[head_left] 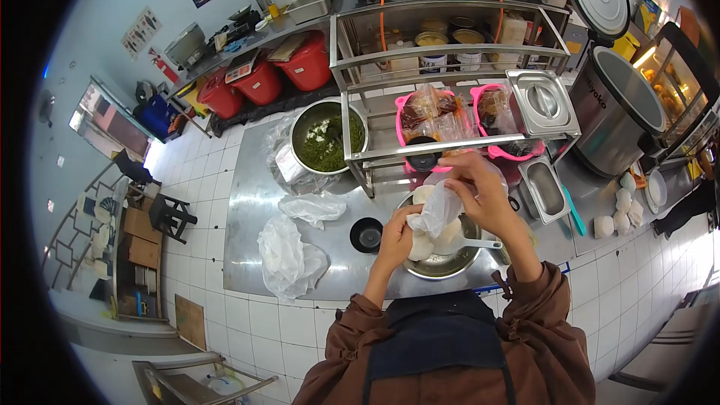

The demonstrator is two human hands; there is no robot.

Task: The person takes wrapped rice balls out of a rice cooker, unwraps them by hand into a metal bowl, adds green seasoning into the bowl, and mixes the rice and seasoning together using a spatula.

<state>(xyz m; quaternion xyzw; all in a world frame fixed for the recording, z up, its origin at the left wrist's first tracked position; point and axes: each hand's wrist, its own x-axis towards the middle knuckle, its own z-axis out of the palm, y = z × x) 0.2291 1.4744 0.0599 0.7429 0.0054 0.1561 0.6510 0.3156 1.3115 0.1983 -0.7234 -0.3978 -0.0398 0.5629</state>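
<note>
My left hand (397,234) closes around the lower left side of a thin translucent plastic bag (442,208). The fingers of my right hand (484,191) pinch the bag's upper edge. Below both hands stands a round metal bowl (450,268) with pale white rounded lumps (421,246) in it; what they are made of I cannot tell. A white scoop (478,243) lies across the bowl, its handle pointing right. To the left of my left hand is a small black bowl (366,235). The bag hides part of the metal bowl.
A large bowl of chopped greens (324,146) stands at the back left, near crumpled plastic bags (289,255). A metal rack (450,60) rises ahead, with pink baskets (401,116) of bagged sauce. On the right are a lidded steel pan (541,101) and a big open rice cooker (619,109).
</note>
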